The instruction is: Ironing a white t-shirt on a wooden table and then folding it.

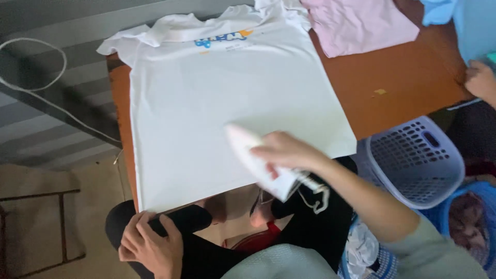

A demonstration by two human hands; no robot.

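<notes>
The right hand (pixel 287 152) has its fingers wrapped round the handle of a white iron (pixel 258 160), which sits on the near right part of a white shirt (pixel 222 103) spread flat on the brown surface (pixel 408 88). The left hand (pixel 150 245) rests with loosely curled fingers on the person's knee, holding nothing. Left in one spot, the iron could scorch the thin, smooth cloth; its cord (pixel 318 194) dangling off the near edge could snag. A pink cloth (pixel 356 23) lies far right, and a perforated plastic basket (pixel 418 160) stands right.
</notes>
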